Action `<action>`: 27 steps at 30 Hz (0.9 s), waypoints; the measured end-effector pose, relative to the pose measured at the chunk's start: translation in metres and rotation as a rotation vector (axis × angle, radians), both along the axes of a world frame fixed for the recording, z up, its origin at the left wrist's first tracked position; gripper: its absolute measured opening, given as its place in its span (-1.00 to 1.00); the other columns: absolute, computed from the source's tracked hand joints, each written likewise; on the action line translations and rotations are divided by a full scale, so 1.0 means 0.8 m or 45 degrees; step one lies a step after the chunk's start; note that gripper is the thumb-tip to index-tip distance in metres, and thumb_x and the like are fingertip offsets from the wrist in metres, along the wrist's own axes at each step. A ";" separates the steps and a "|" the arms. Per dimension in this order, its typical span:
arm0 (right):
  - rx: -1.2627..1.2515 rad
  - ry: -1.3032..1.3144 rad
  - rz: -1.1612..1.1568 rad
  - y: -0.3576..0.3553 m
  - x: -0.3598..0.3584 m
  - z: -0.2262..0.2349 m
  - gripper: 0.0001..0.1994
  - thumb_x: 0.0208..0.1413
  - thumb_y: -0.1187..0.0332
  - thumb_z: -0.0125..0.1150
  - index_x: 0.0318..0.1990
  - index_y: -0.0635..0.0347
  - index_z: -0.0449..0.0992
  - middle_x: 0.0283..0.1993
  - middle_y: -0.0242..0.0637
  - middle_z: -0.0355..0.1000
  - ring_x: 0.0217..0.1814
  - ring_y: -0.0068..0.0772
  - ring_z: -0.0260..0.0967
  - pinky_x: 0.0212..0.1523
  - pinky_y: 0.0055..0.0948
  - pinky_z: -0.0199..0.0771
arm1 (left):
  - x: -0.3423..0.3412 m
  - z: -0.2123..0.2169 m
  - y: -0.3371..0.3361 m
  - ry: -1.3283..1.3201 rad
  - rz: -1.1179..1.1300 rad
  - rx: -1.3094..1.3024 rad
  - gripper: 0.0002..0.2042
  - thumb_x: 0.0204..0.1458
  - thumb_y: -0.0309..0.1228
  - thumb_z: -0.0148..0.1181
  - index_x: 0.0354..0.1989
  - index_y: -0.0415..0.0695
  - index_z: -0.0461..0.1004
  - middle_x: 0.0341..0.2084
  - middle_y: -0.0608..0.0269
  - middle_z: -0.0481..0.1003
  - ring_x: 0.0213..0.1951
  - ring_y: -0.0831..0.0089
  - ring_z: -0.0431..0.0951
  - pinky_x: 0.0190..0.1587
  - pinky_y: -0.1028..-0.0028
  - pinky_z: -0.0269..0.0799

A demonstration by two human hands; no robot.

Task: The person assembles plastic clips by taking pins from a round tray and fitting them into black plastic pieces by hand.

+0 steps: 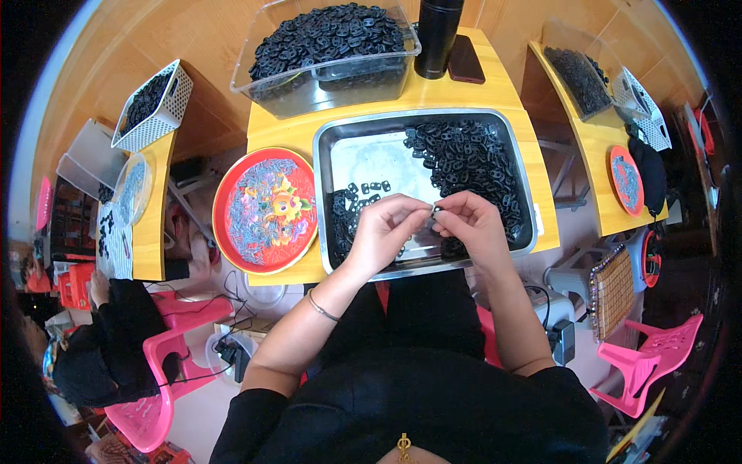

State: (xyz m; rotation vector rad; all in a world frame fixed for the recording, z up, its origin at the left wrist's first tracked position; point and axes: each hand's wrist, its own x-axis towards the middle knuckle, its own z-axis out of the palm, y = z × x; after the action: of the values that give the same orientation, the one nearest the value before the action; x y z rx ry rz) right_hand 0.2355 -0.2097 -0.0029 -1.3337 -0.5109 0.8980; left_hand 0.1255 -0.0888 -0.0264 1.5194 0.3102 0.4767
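Note:
My left hand (381, 232) and my right hand (474, 226) meet fingertip to fingertip over the near part of a metal tray (376, 161). The left thumb and forefinger pinch a tiny silvery piece. Between the right fingertips is a small black plastic piece (438, 211), mostly covered by the fingers. A heap of flat black pieces with holes (471, 158) fills the tray's right side. A smaller group of black pieces (344, 213) lies at its left, partly behind my left hand. Beside the tray, a red round plate (222, 203) holds many thin metal pieces (253, 185).
A clear bin (290, 104) heaped with black pieces stands behind the tray. Right of it are a black bottle (437, 39) and a dark phone (466, 60). Another person (104, 340) sits at the left table. A pink chair (649, 359) stands at right.

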 end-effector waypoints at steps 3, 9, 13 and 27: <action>0.017 -0.119 -0.094 -0.004 0.013 -0.004 -0.86 -0.04 0.54 0.10 -0.27 0.32 0.40 -0.39 -0.33 0.40 -0.38 -0.60 0.38 -0.38 -0.67 0.40 | 0.013 0.000 -0.006 0.072 -0.069 0.363 -0.79 -0.11 -0.54 0.13 -0.24 -0.25 0.40 -0.48 0.18 0.44 -0.44 0.45 0.44 -0.41 0.54 0.36; 0.022 -0.252 -0.181 -0.005 0.018 0.001 -0.87 -0.02 0.55 0.06 -0.27 0.31 0.38 -0.37 -0.35 0.38 -0.35 -0.59 0.39 -0.33 -0.65 0.40 | 0.027 -0.023 -0.009 0.244 -0.352 1.218 -0.79 -0.19 -0.47 0.13 -0.33 -0.21 0.37 -0.42 0.08 0.34 -0.33 0.15 0.39 -0.31 0.29 0.36; 0.029 -0.290 -0.164 -0.001 0.012 -0.004 -0.87 -0.04 0.56 0.07 -0.28 0.30 0.37 -0.38 -0.38 0.37 -0.36 -0.65 0.35 -0.34 -0.68 0.35 | 0.021 -0.023 -0.002 0.383 -0.321 1.189 -0.83 -0.18 -0.47 0.12 -0.36 -0.17 0.38 -0.44 0.12 0.37 -0.31 0.12 0.38 -0.29 0.33 0.35; 0.105 -0.225 0.176 0.064 -0.063 0.024 -0.86 -0.06 0.57 0.09 -0.29 0.30 0.39 -0.41 -0.41 0.37 -0.37 -0.68 0.32 -0.35 -0.71 0.29 | -0.083 0.015 0.046 -0.263 0.142 -0.688 -0.79 -0.02 -0.61 0.04 -0.17 -0.25 0.37 -0.31 0.20 0.45 -0.31 0.48 0.50 -0.25 0.58 0.43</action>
State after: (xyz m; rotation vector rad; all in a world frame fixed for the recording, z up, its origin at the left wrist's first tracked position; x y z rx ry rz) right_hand 0.1849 -0.1585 0.0167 -1.3208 -0.7770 0.8661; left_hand 0.0590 -0.0520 -0.0145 0.9231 0.3304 0.5785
